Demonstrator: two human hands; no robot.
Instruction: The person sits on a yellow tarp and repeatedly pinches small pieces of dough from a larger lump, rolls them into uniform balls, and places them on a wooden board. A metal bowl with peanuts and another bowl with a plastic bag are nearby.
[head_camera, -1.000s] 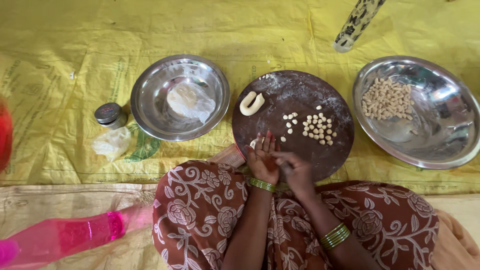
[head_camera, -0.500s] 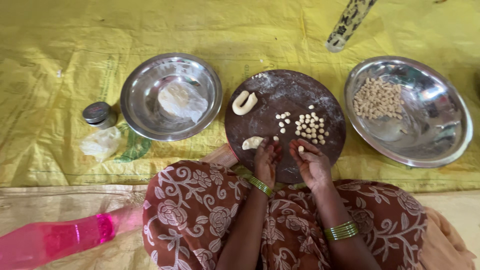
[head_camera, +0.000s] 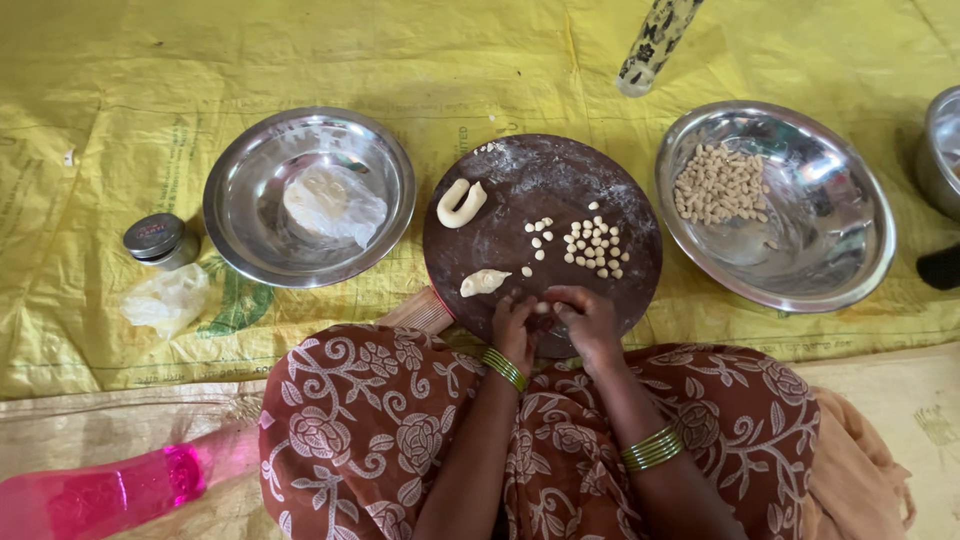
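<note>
Pinching a small dough bit (head_camera: 541, 307) between both hands, left hand (head_camera: 513, 325) and right hand (head_camera: 590, 322) work at the round board's (head_camera: 500, 240) near edge; judged mid-shaping, needing steady fingertip pressure beside the dough pellets (head_camera: 595, 245).

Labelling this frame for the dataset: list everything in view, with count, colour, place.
round board: 1, dark brown, centre
small dough pellets: a cluster, pale, on board
curved dough roll: 1, pale, board's left
dough lump: 1, pale, board's near left
left bowl: 1, steel, holds a wrapped pale lump
right bowl: 1, steel, holds pale pellets
small tin: 1, grey, far left
crumpled plastic: 1, clear, below tin
pink bottle: 1, bottom left
yellow sheet: 1, under everything
left hand: on board's near edge
right hand: beside it, fingertips meeting
</note>
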